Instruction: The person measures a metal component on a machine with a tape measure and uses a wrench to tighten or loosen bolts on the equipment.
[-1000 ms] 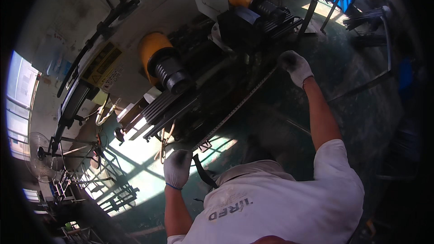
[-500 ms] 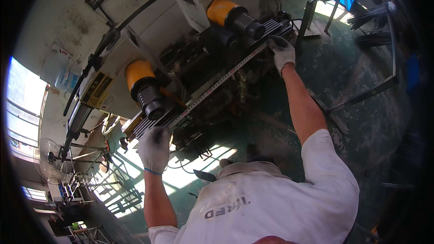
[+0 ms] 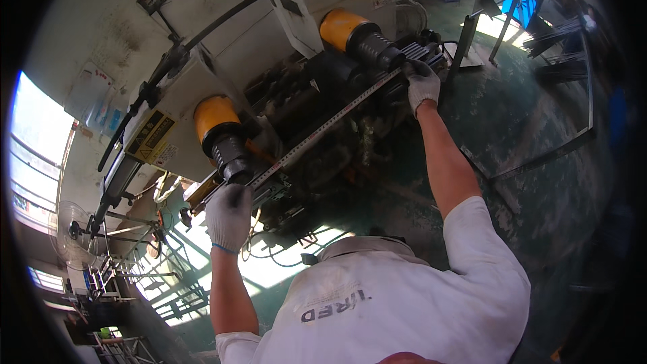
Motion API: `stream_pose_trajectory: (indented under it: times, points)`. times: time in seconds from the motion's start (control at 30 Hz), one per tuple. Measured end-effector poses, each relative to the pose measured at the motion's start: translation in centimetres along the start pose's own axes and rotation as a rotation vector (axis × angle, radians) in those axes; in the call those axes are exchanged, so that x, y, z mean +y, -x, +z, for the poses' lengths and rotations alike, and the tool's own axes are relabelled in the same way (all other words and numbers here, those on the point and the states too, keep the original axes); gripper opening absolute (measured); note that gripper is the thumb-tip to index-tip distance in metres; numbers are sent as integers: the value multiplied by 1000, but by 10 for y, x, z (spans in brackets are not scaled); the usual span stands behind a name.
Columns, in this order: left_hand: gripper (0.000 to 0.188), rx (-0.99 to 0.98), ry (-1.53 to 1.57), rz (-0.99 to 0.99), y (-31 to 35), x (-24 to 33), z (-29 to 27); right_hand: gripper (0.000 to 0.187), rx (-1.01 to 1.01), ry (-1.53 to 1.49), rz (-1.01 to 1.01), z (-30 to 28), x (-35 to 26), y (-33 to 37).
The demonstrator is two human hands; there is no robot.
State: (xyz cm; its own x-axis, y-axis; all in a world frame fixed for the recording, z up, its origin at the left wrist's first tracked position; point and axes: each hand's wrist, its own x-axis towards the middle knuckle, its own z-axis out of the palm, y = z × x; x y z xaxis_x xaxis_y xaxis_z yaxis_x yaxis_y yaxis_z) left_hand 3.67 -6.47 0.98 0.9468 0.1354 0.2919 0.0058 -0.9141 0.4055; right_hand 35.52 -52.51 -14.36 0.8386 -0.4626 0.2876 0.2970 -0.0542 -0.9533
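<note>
A pale steel tape measure [image 3: 328, 123] is stretched straight and slanting between my two gloved hands, in front of the machine. My left hand [image 3: 229, 216], in a white knit glove with dark-stained fingers, is closed on its near-left end, just below a black ribbed cylinder [image 3: 230, 155]. The far-right end is gripped by my right hand [image 3: 422, 85], gloved alike, beside a second black ribbed cylinder [image 3: 379, 49]. Whatever lies inside the fingers of either hand is hidden. Several metal bars [image 3: 419, 51] lie side by side just beyond my right hand.
The pale machine [image 3: 178, 111] carries two orange motor-like housings [image 3: 216, 113] and a dark rail [image 3: 249, 5] above. A standing fan [image 3: 73, 232] is at left. At right, a dark metal frame [image 3: 549, 152] stands on the green floor [image 3: 512, 108], near stacked dark rods [image 3: 563, 44].
The view has shifted a little, so the machine sits slightly farther right. My left hand now covers the bars seen beside it before. Both hands still keep the tape stretched.
</note>
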Motion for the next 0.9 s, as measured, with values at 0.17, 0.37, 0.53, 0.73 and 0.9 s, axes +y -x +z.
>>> stream_pose_trajectory:
  times: [0.17, 0.37, 0.53, 0.73, 0.9]
  points:
    - [32, -113, 80, -100, -4, -12, -12, 28, 18, 148, -6, -6, -10, 0]
    - [41, -227, 2, -279, 4, -62, -43, 42, 2, 161, -11, -26, 19, -26]
    - [44, -221, -3, -274, 16, -87, -45, 45, 20, 129, 16, -27, 20, -33]
    - [42, -200, 65, -313, 11, -90, -41, 31, -2, 184, 36, -33, 21, -38]
    - [41, -190, 42, -275, 7, -86, -52, 34, 4, 374, -87, -35, 26, -43]
